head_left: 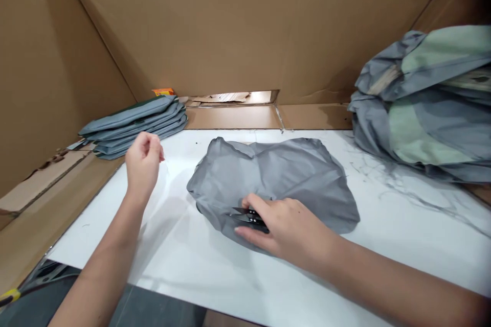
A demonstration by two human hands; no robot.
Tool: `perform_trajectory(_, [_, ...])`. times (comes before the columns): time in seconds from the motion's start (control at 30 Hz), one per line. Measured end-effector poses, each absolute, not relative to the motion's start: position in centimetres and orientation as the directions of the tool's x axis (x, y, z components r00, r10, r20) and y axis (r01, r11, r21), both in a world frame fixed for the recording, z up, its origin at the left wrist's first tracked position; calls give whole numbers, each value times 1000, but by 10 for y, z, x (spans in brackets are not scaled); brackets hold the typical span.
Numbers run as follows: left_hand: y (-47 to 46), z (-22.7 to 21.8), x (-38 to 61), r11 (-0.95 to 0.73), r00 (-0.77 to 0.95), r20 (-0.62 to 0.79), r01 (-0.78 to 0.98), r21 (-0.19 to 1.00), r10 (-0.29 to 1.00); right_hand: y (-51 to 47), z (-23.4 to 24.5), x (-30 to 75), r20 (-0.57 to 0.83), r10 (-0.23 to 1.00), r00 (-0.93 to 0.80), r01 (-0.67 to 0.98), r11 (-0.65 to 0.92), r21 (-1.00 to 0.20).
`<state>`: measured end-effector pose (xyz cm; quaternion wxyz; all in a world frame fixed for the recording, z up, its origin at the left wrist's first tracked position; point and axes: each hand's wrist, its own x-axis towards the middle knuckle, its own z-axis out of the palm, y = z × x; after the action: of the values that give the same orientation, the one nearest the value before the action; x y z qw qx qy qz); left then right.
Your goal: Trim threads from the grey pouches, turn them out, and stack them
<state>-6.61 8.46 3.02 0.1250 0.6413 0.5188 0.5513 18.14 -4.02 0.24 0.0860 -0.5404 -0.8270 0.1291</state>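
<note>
A crumpled grey fabric piece [268,184] lies flat on the white table [184,260]. My right hand [286,227] rests on its lower part, gripping black thread snips [247,217] with the blades pointing left. My left hand [143,163] is raised above the table to the left of the fabric, touching nothing on it. Its fingertips are pinched together, and a faint thin thread [165,166] appears to trail from them.
A stack of folded grey fabric pieces [134,125] sits at the far left, with an orange packet [163,92] behind it. A heap of grey and pale green garments [425,107] lies at the right. Loose dark threads [406,189] litter the table. Cardboard walls [230,25] surround it.
</note>
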Motion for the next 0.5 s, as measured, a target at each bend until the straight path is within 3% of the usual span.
perform_trajectory(0.1, [99,21,-77,-109,-79,405,900,421,911,-38,-5,194,162,874,-459,839,486,-246])
perform_trajectory(0.17, [104,15,-79,-37,-40,290,967,254,956,-37,-9,201,325,799,-505,806,572,-152])
perform_trajectory(0.2, [106,11,-79,-44,-14,250,973,225,968,-37,-10,204,402,753,-520,792,602,-102])
perform_trajectory(0.33, [111,-2,-82,-255,160,322,925,282,933,-40,-15,217,572,644,-508,778,629,-16])
perform_trajectory(0.43, [104,-1,-76,-406,273,393,860,308,878,-41,-16,231,587,612,-530,751,660,-11])
perform_trajectory(0.5, [93,9,-64,-464,319,373,784,413,871,-40,-15,247,527,605,-597,698,715,-29])
